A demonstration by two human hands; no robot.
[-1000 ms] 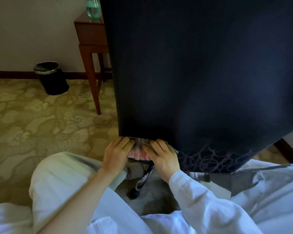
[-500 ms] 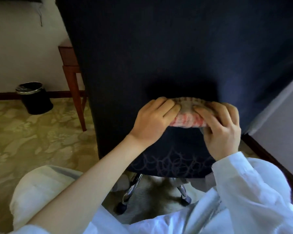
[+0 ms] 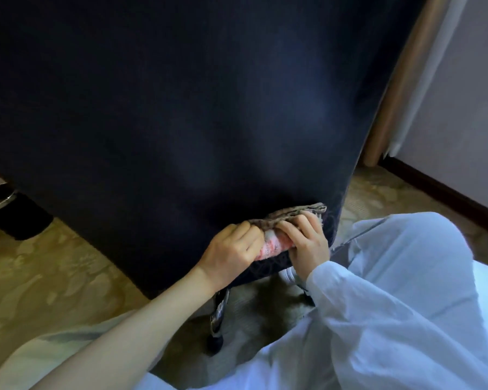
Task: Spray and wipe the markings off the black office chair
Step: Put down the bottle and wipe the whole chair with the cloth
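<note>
Two hands press a cloth on the chair.
The left hand (image 3: 231,250) and right hand (image 3: 307,243) both grip the cloth (image 3: 276,243), low on the black chair (image 3: 181,108) back, near faint marks (image 3: 268,267).

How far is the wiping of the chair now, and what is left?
Done: most of the chair back shows no markings. In hand: the left hand and right hand press a cloth against its lower edge. Left: faint looped markings show just under the cloth, near the bottom rim.
</note>
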